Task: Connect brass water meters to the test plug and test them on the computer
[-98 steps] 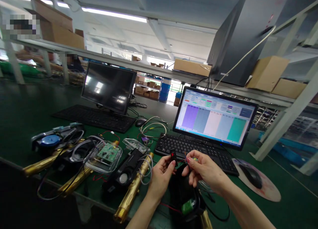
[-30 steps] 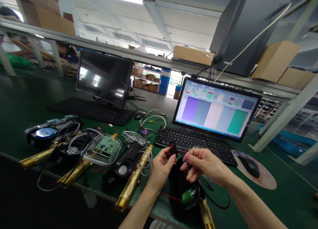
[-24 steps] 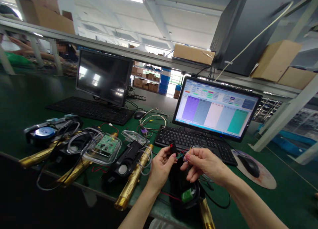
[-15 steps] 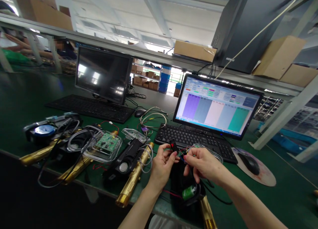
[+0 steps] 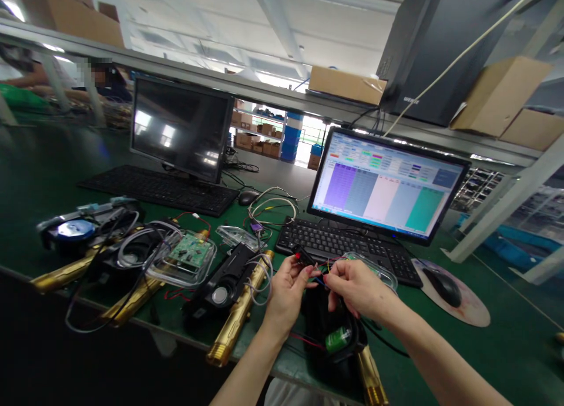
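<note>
My left hand [image 5: 288, 291] is closed on a small black connector piece [image 5: 304, 256] with a red light on it. My right hand [image 5: 355, 285] pinches thin coloured wires [image 5: 326, 269] just right of that piece. Below both hands lies a black housing [image 5: 324, 324] with a green cylindrical cell [image 5: 338, 339] in it. A brass pipe [image 5: 372, 376] sticks out from under the housing towards the table's front edge. Behind my right hand, a clear plastic cover [image 5: 374, 268] with a green board is partly hidden.
Several similar units with brass pipes [image 5: 240, 312] stand to the left, one with an exposed green circuit board [image 5: 191, 250]. A lit monitor [image 5: 388, 185], a keyboard [image 5: 304, 238] and a mouse [image 5: 442, 288] are behind and right. A dark monitor [image 5: 180, 130] stands back left; a person works beyond.
The black connector piece has tilted, and its red-lit end has shifted slightly left. My right hand has moved slightly left, still pinching the wires. The view has shifted a little.
</note>
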`<state>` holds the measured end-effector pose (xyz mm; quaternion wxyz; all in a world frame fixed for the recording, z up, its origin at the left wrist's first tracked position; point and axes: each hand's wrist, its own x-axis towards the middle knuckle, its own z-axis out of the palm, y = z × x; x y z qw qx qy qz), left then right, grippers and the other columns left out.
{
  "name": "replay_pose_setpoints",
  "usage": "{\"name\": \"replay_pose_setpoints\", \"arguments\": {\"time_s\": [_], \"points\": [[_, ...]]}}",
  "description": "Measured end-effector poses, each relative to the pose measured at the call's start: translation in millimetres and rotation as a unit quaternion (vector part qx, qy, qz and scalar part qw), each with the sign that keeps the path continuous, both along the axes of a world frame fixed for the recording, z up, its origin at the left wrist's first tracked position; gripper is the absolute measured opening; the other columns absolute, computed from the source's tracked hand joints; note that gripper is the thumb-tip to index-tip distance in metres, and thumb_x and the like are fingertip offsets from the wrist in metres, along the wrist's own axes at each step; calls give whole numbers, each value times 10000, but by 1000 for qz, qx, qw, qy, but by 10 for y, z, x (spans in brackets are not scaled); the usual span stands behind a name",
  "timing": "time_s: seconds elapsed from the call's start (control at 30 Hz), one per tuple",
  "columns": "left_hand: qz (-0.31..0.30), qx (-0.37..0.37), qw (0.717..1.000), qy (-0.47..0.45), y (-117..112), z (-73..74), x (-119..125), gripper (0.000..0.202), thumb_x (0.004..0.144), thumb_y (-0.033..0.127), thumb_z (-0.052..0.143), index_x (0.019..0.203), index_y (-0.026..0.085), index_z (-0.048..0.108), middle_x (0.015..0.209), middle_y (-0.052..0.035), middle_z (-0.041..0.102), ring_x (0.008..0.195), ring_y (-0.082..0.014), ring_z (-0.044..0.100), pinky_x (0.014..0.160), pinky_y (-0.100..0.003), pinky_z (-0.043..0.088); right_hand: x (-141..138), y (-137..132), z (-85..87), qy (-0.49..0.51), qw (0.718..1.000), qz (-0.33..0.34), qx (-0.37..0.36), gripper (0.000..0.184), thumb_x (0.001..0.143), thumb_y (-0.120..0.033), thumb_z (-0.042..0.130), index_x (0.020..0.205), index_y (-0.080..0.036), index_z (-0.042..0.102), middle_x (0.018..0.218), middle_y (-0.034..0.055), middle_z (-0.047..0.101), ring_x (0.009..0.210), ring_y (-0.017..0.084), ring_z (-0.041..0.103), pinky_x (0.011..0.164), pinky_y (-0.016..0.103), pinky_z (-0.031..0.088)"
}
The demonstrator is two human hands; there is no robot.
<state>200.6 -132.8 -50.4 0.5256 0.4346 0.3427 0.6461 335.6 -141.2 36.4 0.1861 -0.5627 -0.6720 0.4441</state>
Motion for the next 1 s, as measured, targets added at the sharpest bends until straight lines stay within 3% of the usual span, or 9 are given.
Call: {"name": "replay_pose_setpoints", "arguments": {"time_s": [0.37,0.77,1.0], "points": [[6,-11,1000,13,-17,23,-15,375,773,365,650,1027,130,505,918,-79,689,701,-182,680,523,-246,576,-7,41,-20,-28,999,2,25,110,764,-233,450,660,-200,456,511,-20,627,304,53,355,300,176,223],[3,-9,1000,24,-33,25,-8,364,784,358,644,1029,131,498,909,-72,693,685,-172,679,552,-255,585,-21,66,-12,-24,1000,-1,16,170,817,-269,444,663,-197,440,519,-19,623,281,46,348,290,175,206],[-6,-20,1000,14,-33,72,0,382,783,353,644,1050,131,486,917,-74,692,678,-162,679,548,-225,567,72,85,-10,75,996,42,19,181,846,-355,481,920,-190,492,573,-50,613,329,42,376,329,158,243]]}}
